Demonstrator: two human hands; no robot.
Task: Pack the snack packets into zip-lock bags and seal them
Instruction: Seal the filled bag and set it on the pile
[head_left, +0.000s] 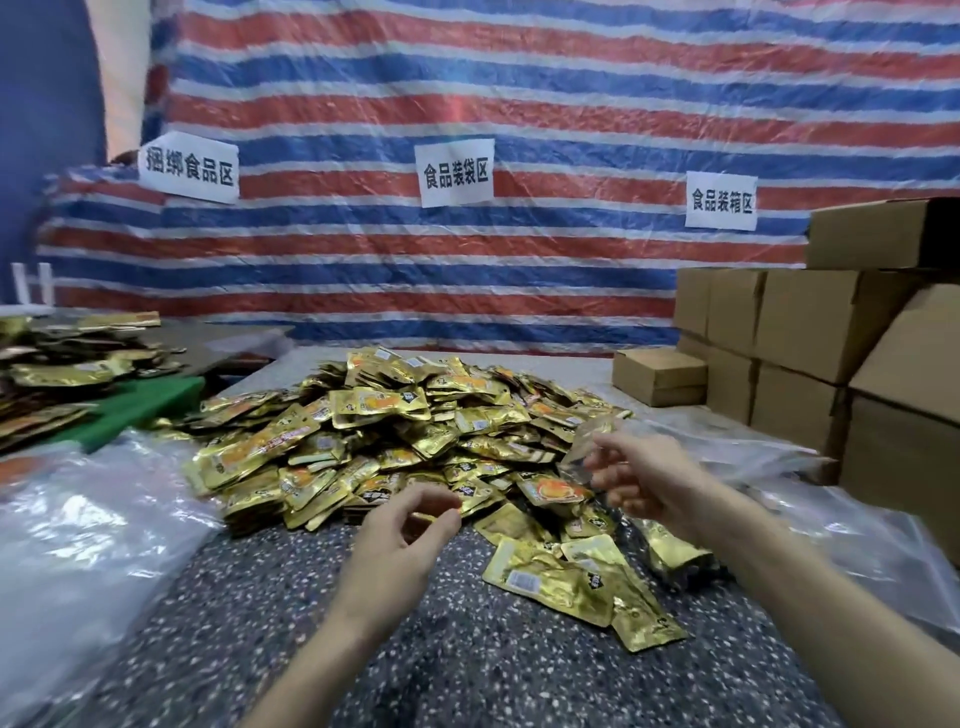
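On the speckled table (363, 649), a heap of gold snack packets (405, 431); above its edge, a clear zip-lock bag (589, 441) pinched in right hand (639, 478); left hand (400, 540) loosely curled, empty. Looks early: packets unbagged.

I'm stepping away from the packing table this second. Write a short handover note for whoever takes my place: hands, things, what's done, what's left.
Left hand: loosely curled, holds nothing, above the speckled table at the pile's near edge.
Right hand: pinches a clear zip-lock bag that looks empty.
Snack packets: one big pile mid-table; a few loose packets lie nearer.
Done: nothing in the held bag yet, as far as shows.
Left: open the bag, fill it from the pile, seal it, repeat.
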